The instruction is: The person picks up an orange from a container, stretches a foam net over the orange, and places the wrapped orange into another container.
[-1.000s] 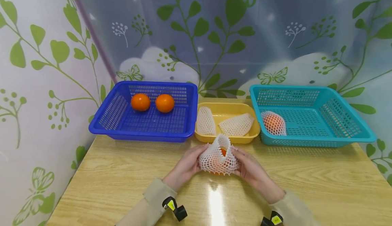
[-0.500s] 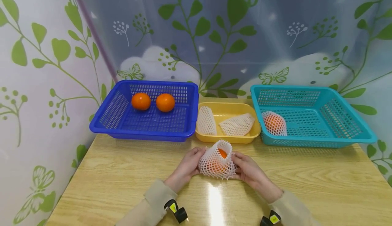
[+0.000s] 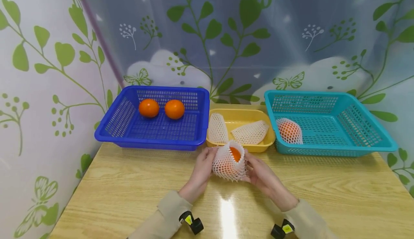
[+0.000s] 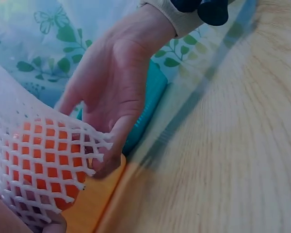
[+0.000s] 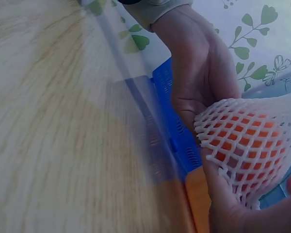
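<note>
In the head view an orange sits inside a white foam net sleeve, its bare skin showing through the open end. My left hand grips the netted orange from the left side. From the right, my right hand holds it too, thumb near the sleeve's opening. Both wrist views show the orange through the mesh. The jagged lower edge of the sleeve lies by the fingers. Some fingertips are hidden behind the net.
A blue basket with two bare oranges stands back left. Behind my hands, a yellow tray holds two foam nets. The teal basket at right contains one netted orange. All stand on a wooden table.
Both hands first bring the netted orange slightly nearer, then raise it back toward the yellow tray. The sleeve's opening now turns more to the right. My left hand has shifted its hold upward.
</note>
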Available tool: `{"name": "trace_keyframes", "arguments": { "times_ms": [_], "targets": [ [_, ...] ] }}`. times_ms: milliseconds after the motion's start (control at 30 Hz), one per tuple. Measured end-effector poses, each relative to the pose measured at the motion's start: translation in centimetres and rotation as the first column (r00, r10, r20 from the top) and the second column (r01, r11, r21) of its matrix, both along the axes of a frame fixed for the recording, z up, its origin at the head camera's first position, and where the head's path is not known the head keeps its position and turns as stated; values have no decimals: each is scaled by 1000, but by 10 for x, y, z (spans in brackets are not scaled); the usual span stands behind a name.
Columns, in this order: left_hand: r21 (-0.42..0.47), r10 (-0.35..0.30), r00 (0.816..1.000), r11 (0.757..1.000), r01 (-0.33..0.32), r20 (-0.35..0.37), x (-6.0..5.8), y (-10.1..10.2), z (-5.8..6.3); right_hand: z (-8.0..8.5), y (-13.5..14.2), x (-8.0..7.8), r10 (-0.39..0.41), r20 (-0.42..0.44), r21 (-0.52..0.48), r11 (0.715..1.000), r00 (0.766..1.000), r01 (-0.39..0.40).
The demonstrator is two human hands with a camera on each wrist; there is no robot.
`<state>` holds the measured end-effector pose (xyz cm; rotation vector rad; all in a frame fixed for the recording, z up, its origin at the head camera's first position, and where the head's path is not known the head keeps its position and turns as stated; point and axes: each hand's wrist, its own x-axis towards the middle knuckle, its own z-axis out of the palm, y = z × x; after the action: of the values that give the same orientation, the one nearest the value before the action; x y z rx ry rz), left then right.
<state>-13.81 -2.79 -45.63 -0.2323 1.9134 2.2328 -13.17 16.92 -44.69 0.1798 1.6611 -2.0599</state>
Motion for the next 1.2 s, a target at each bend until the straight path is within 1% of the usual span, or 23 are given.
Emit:
{"name": "trace_keyframes", "arguments": {
  "times_ms": [67,167,300,500,667,767,867,933,1000,1100,1133,1200],
  "targets": [
    [-17,24,999,1000,-25,-40,0,2,3,3,0,0,28,-10,-29,999,1000,-28],
    [-41,47,995,998,-51,-90,-1,5,8,6,2,1,92,-33,-62,994,995,-93],
    [-54,46,992,997,-52,-114,-1,7,13,7,5,1,161,-66,-93,982,985,-167],
    [-46,33,993,998,-38,-114,-3,8,13,10,6,2,188,-91,-130,971,978,-199],
    [-30,19,991,999,-23,-133,-5,8,11,16,7,3,205,-94,-126,968,974,-216],
    [10,-11,990,1000,13,-138,-6,7,9,20,6,6,213,-99,-130,966,972,-225],
    [46,-64,986,996,72,-152,-4,6,6,23,6,8,235,-129,-143,957,963,-253],
    [57,-96,985,993,105,-146,-3,6,5,24,5,9,254,-156,-149,949,955,-277],
    [62,-128,984,989,137,-124,-2,6,5,25,5,9,259,-176,-165,943,950,-288],
    [74,-164,984,983,169,-64,-2,6,6,24,4,8,239,-187,-176,946,953,-272],
    [80,-177,983,980,181,-51,-2,6,6,24,3,7,224,-185,-174,951,957,-256],
    [98,-193,981,976,195,-30,-3,6,6,25,2,7,170,-170,-160,967,971,-197]
  ]
}}
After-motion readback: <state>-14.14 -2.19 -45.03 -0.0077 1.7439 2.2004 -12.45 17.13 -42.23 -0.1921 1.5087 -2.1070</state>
